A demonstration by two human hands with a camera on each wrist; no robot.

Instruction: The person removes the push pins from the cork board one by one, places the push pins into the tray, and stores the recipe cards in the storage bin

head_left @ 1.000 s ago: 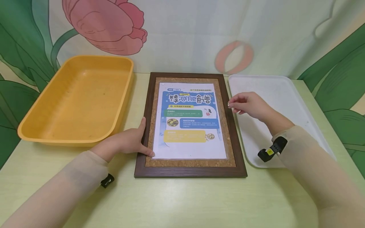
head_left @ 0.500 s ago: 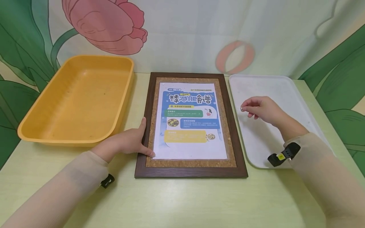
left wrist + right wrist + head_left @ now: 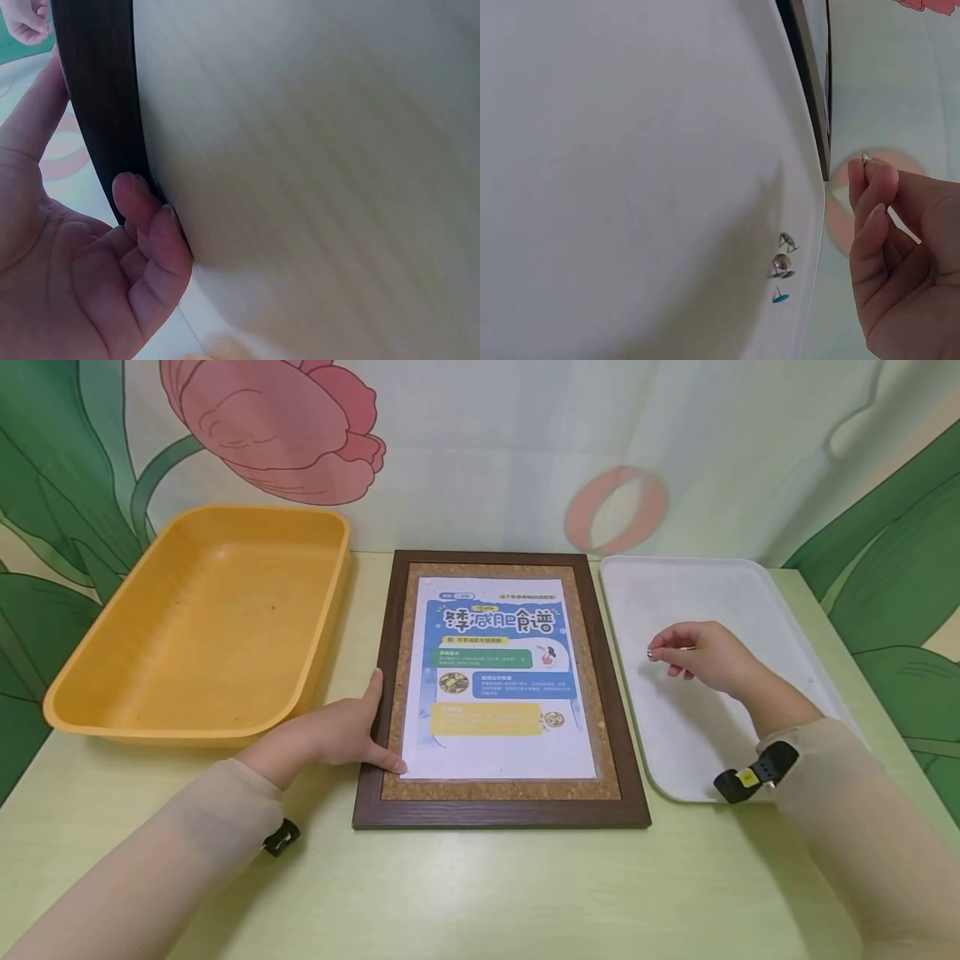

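In the head view, a cork board (image 3: 501, 790) with a dark wooden frame lies mid-table. A printed poster (image 3: 498, 755) covers most of its cork, a tack visible at the top left corner. My left hand (image 3: 330, 731) grips the frame's left side, thumb on the poster's lower left corner. The left wrist view shows fingers (image 3: 166, 244) curled against the frame's outer edge. Over the white tray (image 3: 697, 589), my right hand (image 3: 708, 656) pinches a small metallic thumbtack (image 3: 650, 654) between thumb and forefinger. Several loose thumbtacks (image 3: 781, 262) lie in the tray in the right wrist view.
A deep yellow bin (image 3: 318, 610) stands at the table's left, near the left forearm. The tray sits close along the board's right side. A flower-printed curtain (image 3: 480, 460) hangs behind the table (image 3: 480, 893).
My right hand has moved right and slightly toward me, from the board's right edge to above the tray, still pinching the thumbtack. The left hand and board have stayed in place.
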